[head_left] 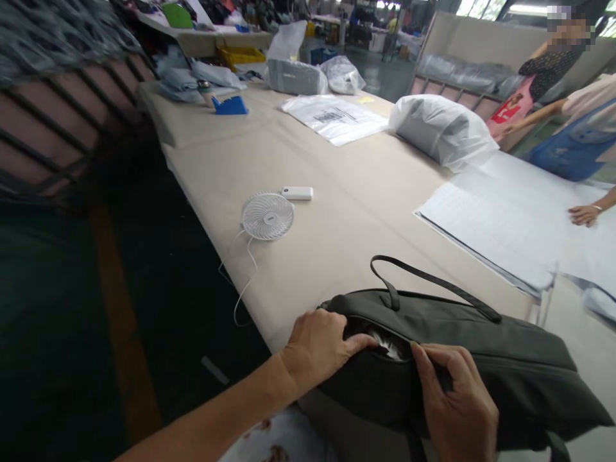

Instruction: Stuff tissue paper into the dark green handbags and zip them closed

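Note:
A long dark bag [481,340] lies on its side at the near edge of the table, one strap handle arching over its far side. Its top is partly unzipped at the left end, and something pale and crumpled shows through the gap. My left hand [317,343] grips the left end of the opening, thumb laid over the edge and pointing into the gap. At the right end of the gap my right hand [455,391] pinches the bag's edge between thumb and forefinger; whether a zipper pull is in the pinch is too small to tell.
A white fan [268,217] with a cable lies beside a white power bank [297,193] on the table [337,237]. Plastic-wrapped bags [440,131], a blue holder [231,106] and white sheets [491,224] lie beyond. Two people stand at right, one person's hand [584,215] on the sheets.

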`<state>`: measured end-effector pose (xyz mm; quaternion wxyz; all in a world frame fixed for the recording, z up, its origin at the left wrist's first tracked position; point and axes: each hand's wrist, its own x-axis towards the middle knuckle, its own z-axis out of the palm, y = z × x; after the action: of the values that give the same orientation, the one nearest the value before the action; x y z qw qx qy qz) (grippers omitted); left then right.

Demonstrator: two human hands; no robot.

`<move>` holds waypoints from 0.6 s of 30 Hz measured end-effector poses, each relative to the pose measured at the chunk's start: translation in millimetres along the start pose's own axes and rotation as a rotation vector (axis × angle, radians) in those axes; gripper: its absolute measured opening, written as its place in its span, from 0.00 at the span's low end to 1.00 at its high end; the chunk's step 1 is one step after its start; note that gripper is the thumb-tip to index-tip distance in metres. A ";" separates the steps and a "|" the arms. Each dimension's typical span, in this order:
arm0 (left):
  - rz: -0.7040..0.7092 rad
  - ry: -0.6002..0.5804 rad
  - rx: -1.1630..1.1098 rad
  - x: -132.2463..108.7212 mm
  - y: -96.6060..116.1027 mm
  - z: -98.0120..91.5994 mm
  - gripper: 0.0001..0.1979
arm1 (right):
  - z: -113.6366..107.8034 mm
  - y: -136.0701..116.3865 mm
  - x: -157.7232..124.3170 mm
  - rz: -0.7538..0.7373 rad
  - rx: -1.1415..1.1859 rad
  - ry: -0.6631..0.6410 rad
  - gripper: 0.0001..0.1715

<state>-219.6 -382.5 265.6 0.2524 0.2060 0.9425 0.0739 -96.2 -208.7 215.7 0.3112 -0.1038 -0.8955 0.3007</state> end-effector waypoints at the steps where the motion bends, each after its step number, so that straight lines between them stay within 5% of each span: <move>1: -0.001 -0.008 0.032 1.6 3.7 -2.9 0.37 | 0.9 1.8 0.2 -0.017 0.005 -0.005 0.11; 6: 0.007 0.065 0.001 6.1 11.3 1.1 0.28 | 0.7 4.9 2.5 -0.051 0.047 -0.022 0.11; 11: 0.122 0.131 -0.315 9.8 -13.5 10.0 0.11 | -12.1 7.9 10.7 -0.096 0.006 -0.087 0.14; 14: 0.174 0.135 -0.570 10.5 -40.1 18.2 0.13 | -19.3 13.6 16.3 -0.120 -0.114 -0.138 0.20; 18: 0.068 0.385 -0.868 9.1 -61.1 39.2 0.23 | -24.0 15.1 22.8 -0.172 -0.315 -0.220 0.27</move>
<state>-228.4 -432.6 212.9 0.1336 0.0948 0.8468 0.5060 -99.2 -176.7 232.9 0.2162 -0.0410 -0.9656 0.1388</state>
